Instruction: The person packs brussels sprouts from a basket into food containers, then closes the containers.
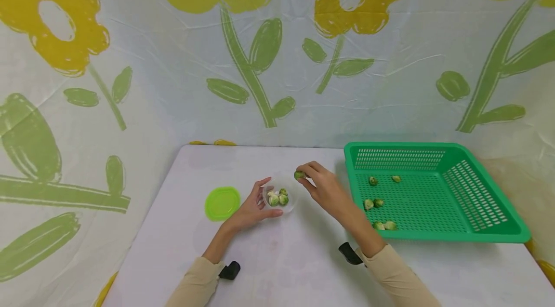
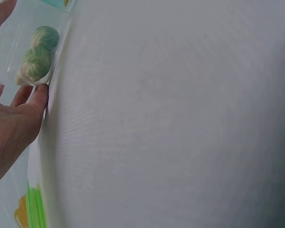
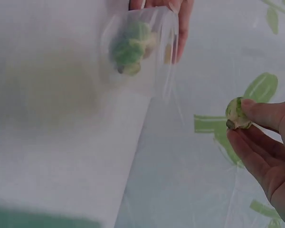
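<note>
Left hand (image 1: 251,207) curved round a clear tub (image 1: 291,201) holding several sprouts (image 1: 274,199), presumably steadying it with its mouth free. Right hand (image 1: 326,191), almost closed, pinched one Brussels sprout (image 1: 298,175) near the tub, nothing visible between them. A lime lid (image 1: 222,204) lay leftward, out of the way; a green basket (image 1: 455,235) of loose sprouts (image 1: 390,225) stood rightward, before a flowered cloth (image 1: 381,104).

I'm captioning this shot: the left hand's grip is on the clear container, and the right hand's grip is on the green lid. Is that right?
Not quite: the right hand's grip is on a Brussels sprout, as the right wrist view shows; the rest stands.
</note>
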### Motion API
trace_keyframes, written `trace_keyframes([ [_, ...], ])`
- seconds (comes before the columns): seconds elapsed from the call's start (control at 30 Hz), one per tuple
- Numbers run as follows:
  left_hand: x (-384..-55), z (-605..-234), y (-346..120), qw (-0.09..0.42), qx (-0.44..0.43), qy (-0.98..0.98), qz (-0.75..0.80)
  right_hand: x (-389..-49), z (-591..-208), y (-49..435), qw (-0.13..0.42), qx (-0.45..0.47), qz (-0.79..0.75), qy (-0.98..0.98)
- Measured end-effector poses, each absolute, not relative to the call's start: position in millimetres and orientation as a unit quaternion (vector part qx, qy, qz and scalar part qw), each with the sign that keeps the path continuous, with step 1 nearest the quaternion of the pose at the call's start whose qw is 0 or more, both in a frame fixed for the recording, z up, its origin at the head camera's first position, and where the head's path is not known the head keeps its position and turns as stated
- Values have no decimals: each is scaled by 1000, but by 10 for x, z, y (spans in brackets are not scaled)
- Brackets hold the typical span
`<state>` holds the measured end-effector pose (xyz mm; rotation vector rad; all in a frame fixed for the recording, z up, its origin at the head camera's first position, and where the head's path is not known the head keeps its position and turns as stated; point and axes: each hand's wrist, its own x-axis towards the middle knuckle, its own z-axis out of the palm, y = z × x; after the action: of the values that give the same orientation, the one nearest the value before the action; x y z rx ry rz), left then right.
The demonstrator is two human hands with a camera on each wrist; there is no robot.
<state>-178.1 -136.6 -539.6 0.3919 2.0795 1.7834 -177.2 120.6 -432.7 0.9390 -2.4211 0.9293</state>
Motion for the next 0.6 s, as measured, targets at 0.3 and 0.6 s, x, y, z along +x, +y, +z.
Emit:
trace_keyframes([
  [0.3, -1779, -5423, -1386, 186, 141, 741, 630, -1754, -4461, 1027, 165, 354, 347, -852],
  [0.6, -1772, -5416, -1388, 192, 140, 732, 639, -1733, -4638, 911, 156, 355, 340, -857],
])
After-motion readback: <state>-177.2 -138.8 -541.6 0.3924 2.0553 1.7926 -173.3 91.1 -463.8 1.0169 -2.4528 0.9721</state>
